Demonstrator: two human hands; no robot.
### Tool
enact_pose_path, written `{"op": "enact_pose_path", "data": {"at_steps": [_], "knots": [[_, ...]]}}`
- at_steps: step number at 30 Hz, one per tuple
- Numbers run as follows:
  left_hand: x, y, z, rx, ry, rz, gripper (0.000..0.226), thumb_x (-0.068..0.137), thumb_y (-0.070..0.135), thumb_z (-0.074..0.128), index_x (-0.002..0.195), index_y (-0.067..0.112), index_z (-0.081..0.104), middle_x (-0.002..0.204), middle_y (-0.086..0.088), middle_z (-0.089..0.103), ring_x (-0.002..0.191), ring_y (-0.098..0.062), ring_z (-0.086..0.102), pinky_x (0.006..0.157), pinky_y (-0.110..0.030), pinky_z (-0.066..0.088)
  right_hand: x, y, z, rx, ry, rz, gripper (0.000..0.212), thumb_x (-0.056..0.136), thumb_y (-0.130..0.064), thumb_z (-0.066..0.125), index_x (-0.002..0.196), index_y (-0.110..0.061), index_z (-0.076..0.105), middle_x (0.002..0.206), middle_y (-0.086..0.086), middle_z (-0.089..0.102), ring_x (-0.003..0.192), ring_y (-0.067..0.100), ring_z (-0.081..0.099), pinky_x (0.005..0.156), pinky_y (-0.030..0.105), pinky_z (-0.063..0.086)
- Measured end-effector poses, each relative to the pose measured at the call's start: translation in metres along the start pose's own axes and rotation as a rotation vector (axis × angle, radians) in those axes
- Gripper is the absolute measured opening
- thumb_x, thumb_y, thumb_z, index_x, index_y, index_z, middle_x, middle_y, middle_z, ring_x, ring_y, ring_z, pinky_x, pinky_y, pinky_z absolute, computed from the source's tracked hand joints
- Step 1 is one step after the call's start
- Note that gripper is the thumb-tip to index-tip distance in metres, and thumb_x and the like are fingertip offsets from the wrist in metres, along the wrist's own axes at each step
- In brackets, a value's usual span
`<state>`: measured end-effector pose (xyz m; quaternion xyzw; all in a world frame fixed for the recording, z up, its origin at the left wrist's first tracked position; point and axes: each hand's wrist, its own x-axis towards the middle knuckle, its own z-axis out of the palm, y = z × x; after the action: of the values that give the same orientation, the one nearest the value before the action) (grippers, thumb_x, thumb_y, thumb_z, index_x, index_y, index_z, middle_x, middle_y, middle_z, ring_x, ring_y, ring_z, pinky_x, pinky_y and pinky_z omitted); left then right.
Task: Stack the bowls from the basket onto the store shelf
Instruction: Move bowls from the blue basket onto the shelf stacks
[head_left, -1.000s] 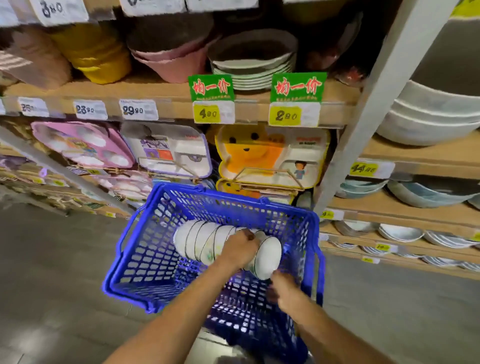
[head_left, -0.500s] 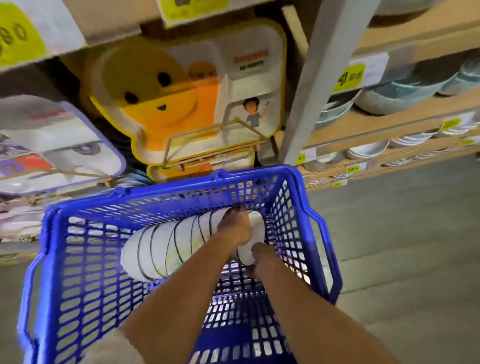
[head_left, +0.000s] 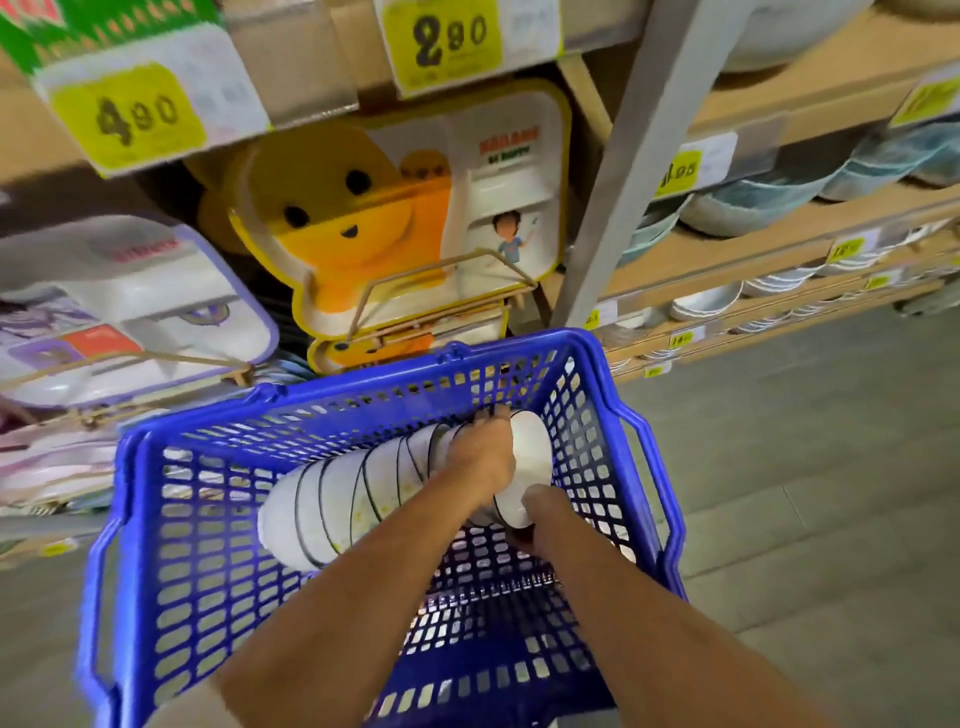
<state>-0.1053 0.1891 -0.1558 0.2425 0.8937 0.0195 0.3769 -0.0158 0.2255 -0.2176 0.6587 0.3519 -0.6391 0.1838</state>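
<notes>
two bare forearms reach from the bottom edge into the blue basket (head_left: 182, 519), a plastic mesh crate whose near wall is cut off by the frame. inside the basket lies a row of bowls (head_left: 332, 499), white with dark rims, nested on their sides and running from the basket's middle toward its far right corner. the left hand (head_left: 480, 457) lies over the right end of the row, fingers curled over the top of the bowls and gripping them. the right hand (head_left: 540, 506) touches the lower edge of the end bowl (head_left: 530, 452). its fingers are tucked under that bowl out of sight, so whether they clasp it cannot be told. the bowls under the left hand are hidden too.

just beyond the basket's far rim a yellow face tray (head_left: 363, 208) stands tilted in a wire holder. beyond the basket's far left corner is a purple-rimmed tray (head_left: 130, 301), blurred. above the basket, yellow price tags read 4.90 (head_left: 137, 117) and 2.90 (head_left: 447, 34). right of the basket, past a grey post (head_left: 623, 171), wooden shelves (head_left: 727, 260) hold bluish bowls (head_left: 753, 202) and, lower, white dishes (head_left: 706, 301), small and smeared.
</notes>
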Motion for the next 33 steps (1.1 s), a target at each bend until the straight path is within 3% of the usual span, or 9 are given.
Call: {"op": "enact_pose_path", "data": {"at_steps": [3, 5, 10, 14, 18, 22, 26, 30, 33], "knots": [[-0.021, -0.005, -0.018, -0.074, 0.019, 0.006, 0.059, 0.089, 0.001, 0.045, 0.144, 0.017, 0.033, 0.139, -0.016, 0.047, 0.123, -0.038, 0.051, 0.098, -0.043, 0.044, -0.020, -0.004, -0.005, -0.011, 0.023, -0.062, 0.038, 0.098, -0.007, 0.042, 0.135, 0.000, 0.046, 0.133, 0.024, 0.053, 0.113, 0.038, 0.056, 0.085, 0.048, 0.052], [-0.036, -0.012, -0.033, -0.165, 0.020, 0.037, 0.060, 0.088, 0.001, 0.044, 0.145, 0.016, 0.034, 0.137, -0.017, 0.050, 0.121, -0.038, 0.052, 0.098, -0.043, 0.046, -0.039, -0.010, -0.011, -0.065, 0.037, -0.128, 0.038, 0.097, -0.004, 0.044, 0.134, 0.006, 0.046, 0.130, 0.023, 0.055, 0.115, 0.037, 0.055, 0.096, 0.045, 0.048], [-0.085, -0.029, -0.081, -0.402, -0.037, 0.073, 0.061, 0.092, -0.001, 0.036, 0.149, 0.021, 0.032, 0.148, -0.007, 0.043, 0.126, -0.027, 0.048, 0.097, -0.035, 0.047, -0.094, -0.027, -0.028, -0.058, -0.054, -0.332, 0.034, 0.092, -0.006, 0.050, 0.124, 0.004, 0.055, 0.109, 0.018, 0.063, 0.091, 0.027, 0.055, 0.070, 0.031, 0.044], [-0.133, -0.037, -0.116, -0.653, 0.021, 0.140, 0.051, 0.089, -0.005, 0.036, 0.131, 0.020, 0.050, 0.120, -0.009, 0.060, 0.093, -0.021, 0.059, 0.062, -0.027, 0.051, -0.154, -0.044, -0.043, 0.054, -0.360, -0.464, 0.038, 0.082, -0.009, 0.056, 0.119, -0.014, 0.064, 0.115, 0.016, 0.067, 0.104, 0.036, 0.062, 0.077, 0.041, 0.053], [-0.176, -0.039, -0.149, -0.895, 0.080, 0.204, 0.053, 0.070, 0.001, 0.046, 0.118, 0.018, 0.061, 0.102, -0.009, 0.066, 0.089, -0.030, 0.063, 0.064, -0.032, 0.049, -0.211, -0.060, -0.054, 0.136, -0.556, -0.593, 0.051, 0.069, -0.010, 0.061, 0.119, -0.019, 0.068, 0.120, 0.017, 0.067, 0.112, 0.040, 0.060, 0.087, 0.052, 0.052], [-0.205, -0.019, -0.171, -1.066, 0.265, 0.238, 0.037, 0.090, -0.001, 0.043, 0.100, 0.027, 0.065, 0.086, 0.005, 0.065, 0.074, -0.015, 0.059, 0.045, -0.020, 0.046, -0.269, -0.074, -0.064, 0.219, -0.448, -0.700, 0.043, 0.080, -0.003, 0.047, 0.114, -0.016, 0.070, 0.107, 0.015, 0.072, 0.091, 0.034, 0.068, 0.069, 0.037, 0.058], [-0.235, 0.018, -0.178, -1.161, 0.485, 0.357, 0.036, 0.091, 0.005, 0.046, 0.114, 0.030, 0.058, 0.099, 0.020, 0.060, 0.087, -0.002, 0.055, 0.063, -0.026, 0.048, -0.324, -0.085, -0.085, 0.344, -0.396, -0.768, 0.042, 0.083, 0.000, 0.038, 0.112, -0.014, 0.065, 0.099, 0.013, 0.069, 0.084, 0.031, 0.063, 0.058, 0.030, 0.053], [-0.260, 0.071, -0.193, -1.360, 0.598, 0.409, 0.040, 0.089, 0.005, 0.042, 0.121, 0.022, 0.059, 0.112, 0.000, 0.063, 0.100, -0.020, 0.058, 0.076, -0.036, 0.048, -0.372, -0.093, -0.114, 0.439, -0.336, -0.834, 0.033, 0.083, 0.003, 0.039, 0.104, -0.007, 0.061, 0.095, 0.015, 0.064, 0.086, 0.033, 0.059, 0.066, 0.035, 0.049], [-0.277, 0.114, -0.207, -1.496, 0.619, 0.480, 0.036, 0.086, 0.002, 0.040, 0.104, 0.020, 0.066, 0.101, -0.001, 0.066, 0.091, -0.020, 0.060, 0.068, -0.032, 0.046, -0.401, -0.098, -0.150, 0.432, -0.273, -0.856, 0.020, 0.083, 0.001, 0.044, 0.095, -0.007, 0.058, 0.091, 0.014, 0.062, 0.083, 0.032, 0.058, 0.061, 0.032, 0.045]]}}
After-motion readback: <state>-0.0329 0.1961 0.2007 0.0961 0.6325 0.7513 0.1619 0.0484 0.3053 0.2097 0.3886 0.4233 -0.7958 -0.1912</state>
